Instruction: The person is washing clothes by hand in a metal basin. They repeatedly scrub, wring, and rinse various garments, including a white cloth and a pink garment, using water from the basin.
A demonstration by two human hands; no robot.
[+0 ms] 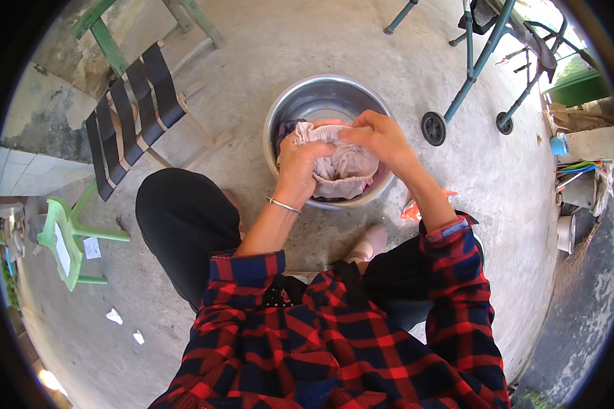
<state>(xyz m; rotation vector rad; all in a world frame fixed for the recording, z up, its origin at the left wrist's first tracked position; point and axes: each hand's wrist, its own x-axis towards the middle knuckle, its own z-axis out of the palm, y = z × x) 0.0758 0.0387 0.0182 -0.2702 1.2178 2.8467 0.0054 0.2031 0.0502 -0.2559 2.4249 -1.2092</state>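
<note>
Over a round metal basin [278,117] I hold a pale pinkish-beige garment [344,163] with a gathered, elastic-looking edge. My left hand [300,162], with a bangle at the wrist, grips its left side, the thumb lying across the top. At the upper right of the cloth, my right hand [382,140] pinches it between bent fingers. The garment's opening faces up between both hands. Under and around it, more cloth in pink and dark purple lies in the basin, mostly hidden.
A folding chair with black straps [131,112] stands at left, a green plastic stool [65,238] nearer me. A wheeled metal frame [457,95] is at far right. An orange-red packet [411,210] lies right of the basin. White scraps [114,315] lie on the concrete floor.
</note>
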